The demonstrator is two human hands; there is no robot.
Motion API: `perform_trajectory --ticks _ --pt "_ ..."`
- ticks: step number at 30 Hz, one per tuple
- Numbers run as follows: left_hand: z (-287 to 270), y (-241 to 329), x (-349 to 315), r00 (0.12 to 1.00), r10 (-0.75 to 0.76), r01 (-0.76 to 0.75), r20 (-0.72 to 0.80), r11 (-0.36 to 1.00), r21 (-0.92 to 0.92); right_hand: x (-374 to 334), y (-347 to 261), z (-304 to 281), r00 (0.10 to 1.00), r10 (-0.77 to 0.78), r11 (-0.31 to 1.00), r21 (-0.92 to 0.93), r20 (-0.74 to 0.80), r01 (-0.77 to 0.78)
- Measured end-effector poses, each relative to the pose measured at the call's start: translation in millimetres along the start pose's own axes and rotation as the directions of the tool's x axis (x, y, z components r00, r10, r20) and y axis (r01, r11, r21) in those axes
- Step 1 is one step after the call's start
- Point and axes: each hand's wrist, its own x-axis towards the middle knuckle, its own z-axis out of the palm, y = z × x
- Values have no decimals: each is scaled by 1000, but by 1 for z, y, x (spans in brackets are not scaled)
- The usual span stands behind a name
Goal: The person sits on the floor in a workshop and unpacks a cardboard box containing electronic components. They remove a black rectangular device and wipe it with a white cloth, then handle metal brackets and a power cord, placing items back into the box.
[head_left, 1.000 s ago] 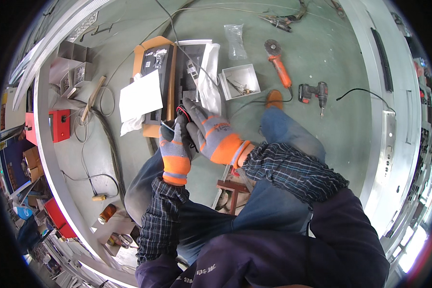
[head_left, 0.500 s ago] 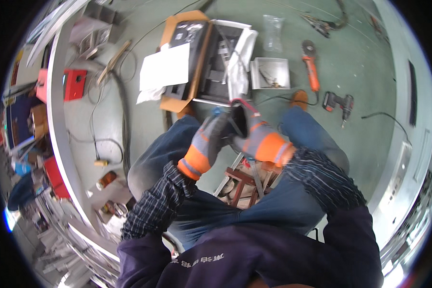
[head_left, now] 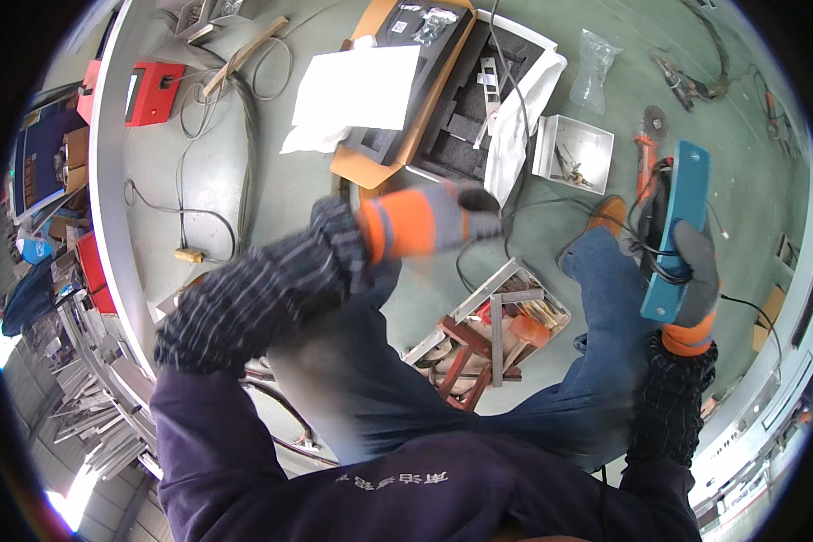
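My right hand [head_left: 698, 275], in a grey and orange glove, grips a long flat teal-blue bar-shaped thing [head_left: 689, 185] with round marks near its ends. Dark loops of cable lie against its left side, partly under my fingers. A thin black cable [head_left: 560, 201] runs from there leftward across the floor. Near the lower edge of the open box, my gloved left hand [head_left: 429, 219] reaches toward the middle. Its dark fingertips come close to the cable; motion smears them, so whether they hold it is unclear.
An open cardboard box [head_left: 357, 172] with black foam lies ahead, white paper [head_left: 357, 88] on it. Beside it are a white tray [head_left: 596, 172], a plastic bag [head_left: 594, 72] and an orange angle grinder [head_left: 646, 154]. A tool bin [head_left: 556, 316] sits between my legs.
My hands were together at the middle around a dark thing; now they are apart. The right has moved far right with the teal bar in clear sight. The view has shifted.
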Motion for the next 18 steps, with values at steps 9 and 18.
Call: perform_trajectory --ticks 9,18 --pt "20 -155 204 937 -256 295 -237 944 149 24 9 16 999 42 982 -184 5 -40" --pt "81 -130 220 1000 -20 19 2 955 297 19 11 18 993 71 981 -176 -91 -86"
